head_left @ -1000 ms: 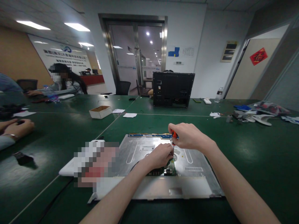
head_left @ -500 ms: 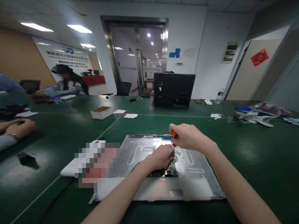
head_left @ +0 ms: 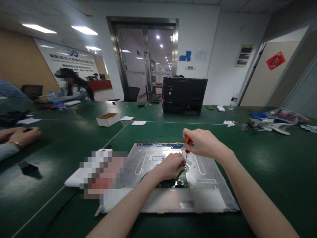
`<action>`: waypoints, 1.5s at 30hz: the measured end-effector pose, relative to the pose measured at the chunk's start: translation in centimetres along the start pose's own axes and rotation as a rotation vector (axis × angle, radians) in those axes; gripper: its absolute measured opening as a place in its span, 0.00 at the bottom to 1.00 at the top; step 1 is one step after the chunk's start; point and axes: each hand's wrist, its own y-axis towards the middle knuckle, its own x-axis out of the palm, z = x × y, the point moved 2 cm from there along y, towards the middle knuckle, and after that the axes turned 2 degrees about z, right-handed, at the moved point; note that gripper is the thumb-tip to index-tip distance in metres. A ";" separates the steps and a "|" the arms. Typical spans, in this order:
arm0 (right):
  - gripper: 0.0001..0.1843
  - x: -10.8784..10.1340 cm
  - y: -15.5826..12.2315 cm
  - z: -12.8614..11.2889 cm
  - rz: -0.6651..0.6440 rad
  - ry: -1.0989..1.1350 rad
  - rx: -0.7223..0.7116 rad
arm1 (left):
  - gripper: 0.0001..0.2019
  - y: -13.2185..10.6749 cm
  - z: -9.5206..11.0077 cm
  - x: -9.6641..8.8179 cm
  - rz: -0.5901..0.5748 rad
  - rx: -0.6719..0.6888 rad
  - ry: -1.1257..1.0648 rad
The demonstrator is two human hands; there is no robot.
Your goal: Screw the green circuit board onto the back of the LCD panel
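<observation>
My right hand (head_left: 201, 142) grips an orange-and-black screwdriver (head_left: 188, 142) by its handle, the shaft pointing down. The shaft's lower end meets the fingertips of my left hand (head_left: 173, 165), which are bent and pressed together; what they hold, if anything, is hidden. Both hands are over a flat metal display panel (head_left: 146, 165) that lies on the table. Partly under my left hand is a green circuit board (head_left: 184, 178). A blue circuit strip (head_left: 158, 144) runs along the panel's far edge.
A black monitor casing (head_left: 184, 96) stands upright beyond the panel. To the left are a white device (head_left: 74, 178), a small open box (head_left: 108, 120) and another person's hands (head_left: 24, 135). Tools and a plastic bag (head_left: 287, 115) lie at the far right.
My right hand and the screwdriver handle have shifted slightly right and up, so the shaft leans more. My left hand has barely moved.
</observation>
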 end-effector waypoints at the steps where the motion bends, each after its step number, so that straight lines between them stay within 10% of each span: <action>1: 0.06 0.0 0.0 0.0 -0.004 -0.005 0.005 | 0.02 0.0 0.0 0.0 0.003 0.004 -0.001; 13: 0.06 -0.2 -0.1 0.2 -0.001 0.006 0.023 | 0.06 -0.2 -0.9 -0.4 0.105 0.002 -0.072; 23: 0.13 -0.4 -0.2 2.8 0.137 0.166 0.201 | 0.03 -1.1 -5.3 -3.6 0.328 -0.298 -0.062; 35: 0.18 11.7 -6.6 7.9 0.182 0.919 0.507 | 0.07 -4.1 -6.8 -3.4 0.044 -0.392 0.054; 45: 0.17 12.5 -7.0 6.7 0.171 0.946 0.490 | 0.09 -3.0 -6.2 -2.1 0.039 -0.356 0.059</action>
